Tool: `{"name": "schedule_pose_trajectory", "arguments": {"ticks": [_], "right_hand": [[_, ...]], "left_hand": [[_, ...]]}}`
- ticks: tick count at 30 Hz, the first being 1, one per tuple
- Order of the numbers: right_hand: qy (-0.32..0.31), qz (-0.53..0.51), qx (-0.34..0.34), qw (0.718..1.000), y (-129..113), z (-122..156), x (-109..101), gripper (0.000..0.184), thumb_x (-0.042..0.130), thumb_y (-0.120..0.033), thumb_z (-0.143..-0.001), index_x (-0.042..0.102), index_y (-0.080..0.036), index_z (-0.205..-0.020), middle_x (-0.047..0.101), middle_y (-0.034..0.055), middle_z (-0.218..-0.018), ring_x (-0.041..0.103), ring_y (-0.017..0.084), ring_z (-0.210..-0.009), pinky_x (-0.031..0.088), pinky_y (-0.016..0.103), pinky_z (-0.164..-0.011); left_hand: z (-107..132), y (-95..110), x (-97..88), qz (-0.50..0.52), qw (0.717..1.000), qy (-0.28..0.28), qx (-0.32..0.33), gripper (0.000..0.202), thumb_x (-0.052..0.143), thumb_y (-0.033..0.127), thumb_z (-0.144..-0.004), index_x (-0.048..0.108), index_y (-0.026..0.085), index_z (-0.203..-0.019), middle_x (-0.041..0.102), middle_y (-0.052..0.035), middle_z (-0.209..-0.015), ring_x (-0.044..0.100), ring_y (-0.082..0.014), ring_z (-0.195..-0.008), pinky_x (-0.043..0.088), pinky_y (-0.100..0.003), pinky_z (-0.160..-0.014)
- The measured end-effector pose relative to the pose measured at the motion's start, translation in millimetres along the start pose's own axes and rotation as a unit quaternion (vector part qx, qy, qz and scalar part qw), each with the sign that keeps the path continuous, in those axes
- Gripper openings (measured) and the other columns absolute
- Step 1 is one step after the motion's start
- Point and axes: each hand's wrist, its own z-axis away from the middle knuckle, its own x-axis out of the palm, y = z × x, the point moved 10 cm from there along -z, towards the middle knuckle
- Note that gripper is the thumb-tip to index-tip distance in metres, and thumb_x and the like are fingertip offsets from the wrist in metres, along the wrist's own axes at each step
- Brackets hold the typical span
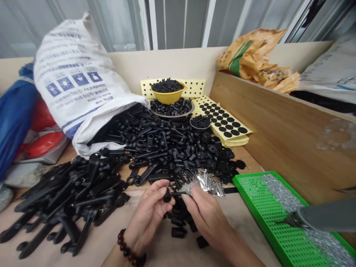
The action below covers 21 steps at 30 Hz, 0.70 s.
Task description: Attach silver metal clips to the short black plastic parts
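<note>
1. A tan worktable [97, 244] carries one white sack [80, 85] spilling black plastic arms [83, 193], too many to count.
2. The left hand [150, 217] pinches one black pin [167, 195] by its knob.
3. The pin lies crosswise between the hands, pointing at the right hand [207, 215], which grips one metal clip [185, 189].
4. Right of that hand is one green tray [258, 215].

left hand [151, 211] pinching small black part [167, 195], right hand [204, 213] gripping small metal piece [185, 189] against it, black plastic parts heap [155, 148] spilling from white sack [80, 85], green perforated tray [267, 218] at right, yellow bowl [168, 97] behind
</note>
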Motion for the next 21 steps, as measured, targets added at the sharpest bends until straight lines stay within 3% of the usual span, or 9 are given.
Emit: {"name": "schedule_pose_trajectory", "arguments": {"ticks": [3,7,12,16,21], "right_hand": [[0.0,0.004,-0.01,1.0,-3.9,2.4,-2.9,0.021,0.03,-0.016,-0.092,0.039,-0.021,-0.073,0.049,0.0011,-0.067,0.048,0.015,-0.062,0.038,0.026,-0.056],[-0.009,0.015,-0.024,1.0,-6.8,5.2,-0.3,0.021,0.03,-0.016,-0.091,0.043,-0.019,-0.075,0.052,0.0034,-0.07,0.048,0.016,-0.064,0.039,0.027,-0.059],[0.017,0.0,0.009,1.0,0.7,4.2,-8.7,0.021,0.029,-0.018,-0.092,0.043,-0.02,-0.076,0.051,0.0023,-0.069,0.047,0.015,-0.064,0.039,0.027,-0.059],[-0.009,0.019,0.012,1.0,0.5,3.5,-2.8,0.024,0.029,-0.019,-0.092,0.043,-0.019,-0.073,0.052,0.0033,-0.072,0.048,0.016,-0.066,0.039,0.027,-0.061],[-0.072,0.087,0.006,0.994,2.5,7.0,12.9,0.024,0.031,-0.017,-0.089,0.046,-0.019,-0.071,0.052,0.003,-0.072,0.048,0.017,-0.067,0.038,0.029,-0.063]], "left_hand": [[0.7,-0.5,-1.0,0.028,0.999,0.013,0.013,0.023,0.073,0.019,-0.068,0.064,0.014,-0.089,0.065,-0.0037,-0.079,0.061,-0.0106,-0.068,0.052,-0.018,-0.062],[0.5,-2.7,6.9,0.025,0.999,-0.017,0.022,0.016,0.07,0.026,-0.072,0.065,0.015,-0.083,0.064,-0.0017,-0.08,0.059,-0.01,-0.072,0.05,-0.018,-0.064],[1.4,-0.3,4.2,-0.122,0.991,-0.011,0.058,0.016,0.07,0.031,-0.07,0.066,0.017,-0.076,0.058,0.0029,-0.064,0.05,-0.007,-0.055,0.041,-0.014,-0.05],[6.0,12.5,11.8,-0.295,0.945,-0.028,0.136,0.014,0.065,0.031,-0.073,0.067,0.018,-0.071,0.056,0.0028,-0.06,0.046,-0.009,-0.053,0.039,-0.017,-0.048],[17.5,35.4,34.9,-0.457,0.844,-0.047,0.277,0.009,0.06,0.026,-0.074,0.068,0.021,-0.074,0.065,-0.0008,-0.072,0.057,-0.0159,-0.065,0.044,-0.022,-0.058]]}}
